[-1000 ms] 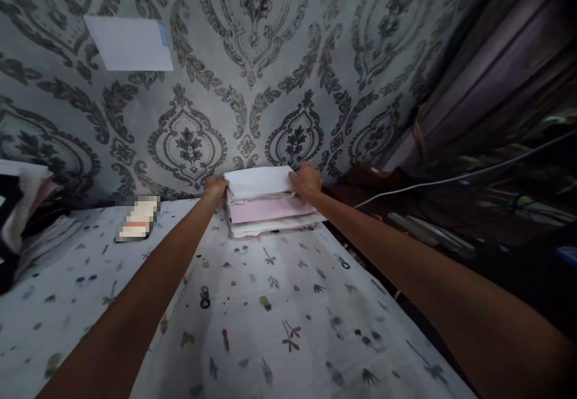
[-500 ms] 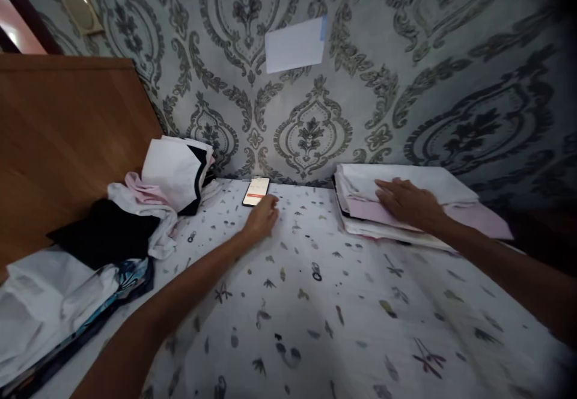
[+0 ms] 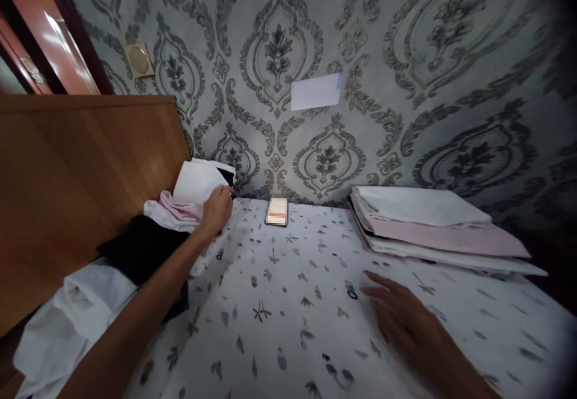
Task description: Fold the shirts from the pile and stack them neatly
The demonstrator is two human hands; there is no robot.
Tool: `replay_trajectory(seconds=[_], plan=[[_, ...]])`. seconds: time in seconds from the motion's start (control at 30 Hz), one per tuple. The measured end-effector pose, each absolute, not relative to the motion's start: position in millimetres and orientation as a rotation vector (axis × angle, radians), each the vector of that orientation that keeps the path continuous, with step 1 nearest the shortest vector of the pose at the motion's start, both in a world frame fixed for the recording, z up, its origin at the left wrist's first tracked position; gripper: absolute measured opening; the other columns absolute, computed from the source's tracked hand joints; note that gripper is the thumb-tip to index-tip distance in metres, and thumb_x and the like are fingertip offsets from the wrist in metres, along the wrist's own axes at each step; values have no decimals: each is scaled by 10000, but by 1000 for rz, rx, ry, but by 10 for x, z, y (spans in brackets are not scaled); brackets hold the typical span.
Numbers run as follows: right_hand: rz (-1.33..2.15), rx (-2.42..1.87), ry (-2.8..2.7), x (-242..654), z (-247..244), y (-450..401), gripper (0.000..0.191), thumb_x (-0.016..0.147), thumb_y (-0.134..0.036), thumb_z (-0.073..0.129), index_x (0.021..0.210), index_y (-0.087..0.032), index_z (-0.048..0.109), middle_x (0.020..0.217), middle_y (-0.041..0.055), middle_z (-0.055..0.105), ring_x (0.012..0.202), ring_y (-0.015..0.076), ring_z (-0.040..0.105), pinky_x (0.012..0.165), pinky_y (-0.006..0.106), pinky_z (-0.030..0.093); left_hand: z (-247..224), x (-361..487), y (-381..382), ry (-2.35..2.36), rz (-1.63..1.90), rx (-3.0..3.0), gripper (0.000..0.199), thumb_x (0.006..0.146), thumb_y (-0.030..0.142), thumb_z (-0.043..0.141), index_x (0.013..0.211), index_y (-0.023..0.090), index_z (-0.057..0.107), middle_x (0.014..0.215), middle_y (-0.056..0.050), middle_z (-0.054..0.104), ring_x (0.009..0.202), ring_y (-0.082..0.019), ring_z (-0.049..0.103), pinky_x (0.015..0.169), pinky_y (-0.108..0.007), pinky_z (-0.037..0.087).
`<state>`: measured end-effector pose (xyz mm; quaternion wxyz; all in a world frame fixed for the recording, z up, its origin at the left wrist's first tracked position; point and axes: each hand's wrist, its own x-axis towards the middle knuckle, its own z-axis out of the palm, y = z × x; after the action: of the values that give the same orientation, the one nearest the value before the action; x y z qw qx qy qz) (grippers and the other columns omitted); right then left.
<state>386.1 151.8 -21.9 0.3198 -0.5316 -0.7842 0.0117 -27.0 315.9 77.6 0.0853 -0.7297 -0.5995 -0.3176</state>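
My left hand [image 3: 218,209] is at the white and black cloths [image 3: 196,184] piled against the wooden board, its fingers curled at their right edge; what it grips there is too small to make out. Over the patterned sheet [image 3: 288,303], my right hand [image 3: 401,315] hangs with fingers spread and blurred, holding nothing. Beyond it lies a flat stack of folded cloths, a white one [image 3: 419,205] on top of a pink one [image 3: 451,237].
A lit phone [image 3: 276,211] lies by the wall. Pink cloth [image 3: 178,208], black cloth [image 3: 144,246] and white cloth [image 3: 81,303] are heaped along the wooden board [image 3: 90,170] at left. White paper [image 3: 316,91] is stuck on the wall.
My left hand has moved left from beside the phone to the piled cloths. My right hand has come off the folded stack and back toward me. The view has shifted.
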Motion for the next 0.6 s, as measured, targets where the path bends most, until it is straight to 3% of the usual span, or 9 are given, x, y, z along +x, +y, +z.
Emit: replay_trajectory(seconds=[0.1, 0.17, 0.23, 0.4, 0.5, 0.6], plan=[[127, -1406, -2022, 3633, -285, 1184, 363, 969, -460, 453, 1079, -265, 738, 1282, 116, 676, 1126, 287, 678, 916, 456, 602, 1064, -499, 3340, -1882, -750, -1898, 489, 866, 62, 402, 1340, 127, 506, 1374, -198, 520, 1284, -324, 461, 1020, -468, 434], [146, -1422, -2008, 3529, -337, 1025, 347, 966, -452, 476, 1089, -261, 739, 1285, 114, 675, 1138, 287, 673, 935, 464, 595, 1225, -703, 3511, -1882, -615, -1877, 623, 830, 28, 407, 1442, 143, 420, 1516, -187, 407, 1383, -344, 364, 1042, -507, 410], [138, -1435, -2002, 3469, -371, 940, 344, 964, -455, 486, 1087, -260, 743, 1285, 113, 674, 1142, 288, 670, 943, 475, 591, 1351, -889, 3678, -1842, -454, -1934, 656, 822, 31, 421, 1460, 178, 414, 1547, -162, 391, 1427, -356, 298, 1062, -557, 372], [92, -1464, -2006, 3442, -334, 964, 348, 969, -448, 473, 1028, -255, 756, 1222, 115, 701, 1082, 281, 697, 901, 464, 615, 1537, -1138, 3862, -1783, -135, -2050, 520, 849, 70, 415, 1333, 190, 566, 1307, -183, 602, 1286, -370, 454, 1027, -617, 345], [67, -1462, -2042, 3460, -308, 996, 355, 966, -461, 472, 1036, -255, 753, 1212, 115, 703, 1063, 282, 705, 895, 471, 618, 1567, -1191, 3790, -1800, -185, -1975, 412, 894, 109, 382, 1227, 135, 622, 1274, -218, 591, 1265, -365, 471, 1018, -555, 371], [67, -1448, -2092, 3489, -330, 1009, 382, 955, -509, 476, 1058, -257, 745, 1211, 115, 701, 1057, 294, 704, 908, 503, 609, 1611, -1227, 3677, -1909, -313, -1869, 441, 912, 125, 372, 1326, 103, 525, 1324, -235, 539, 1212, -341, 523, 950, -460, 441]])
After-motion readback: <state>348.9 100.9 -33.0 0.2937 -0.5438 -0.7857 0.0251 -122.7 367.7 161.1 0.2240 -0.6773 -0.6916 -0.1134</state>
